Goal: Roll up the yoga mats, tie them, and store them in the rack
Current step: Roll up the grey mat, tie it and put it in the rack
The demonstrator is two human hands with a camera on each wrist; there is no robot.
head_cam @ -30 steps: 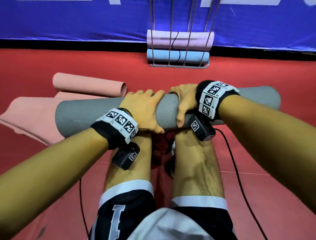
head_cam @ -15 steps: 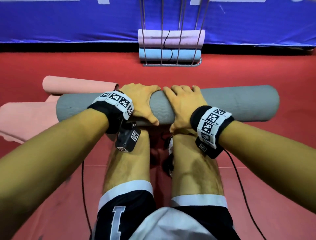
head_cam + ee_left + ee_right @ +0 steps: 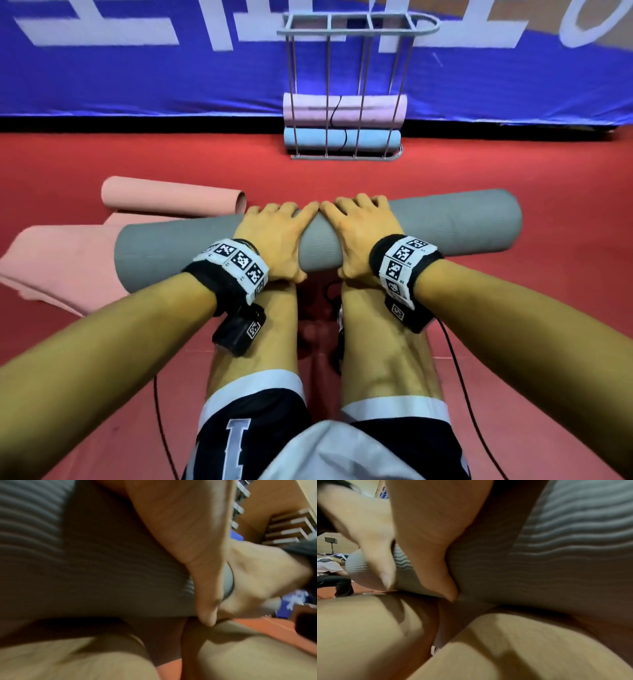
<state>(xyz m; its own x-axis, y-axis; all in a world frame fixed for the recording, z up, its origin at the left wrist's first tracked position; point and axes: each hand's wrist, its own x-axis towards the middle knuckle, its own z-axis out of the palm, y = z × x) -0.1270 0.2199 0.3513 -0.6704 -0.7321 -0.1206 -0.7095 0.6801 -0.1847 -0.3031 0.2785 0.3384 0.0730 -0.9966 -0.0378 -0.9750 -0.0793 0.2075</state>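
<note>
Beyond the fingertips [image 3: 310,207], bare red floor [image 3: 239,164] lies open up to the rack [image 3: 346,156]; 2 rolled mats [image 3: 344,111] fill its bottom.

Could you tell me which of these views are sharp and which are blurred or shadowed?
Head view: mostly sharp on both hands, left hand and right hand, and the grey yoga mat; the blue banner lettering smears at the top, and straight lines bow. Left wrist view: heavily blurred, with the mat's ribbing dim in shadow. Right wrist view: the ribbing is crisper where lit, the underside dark.
</note>
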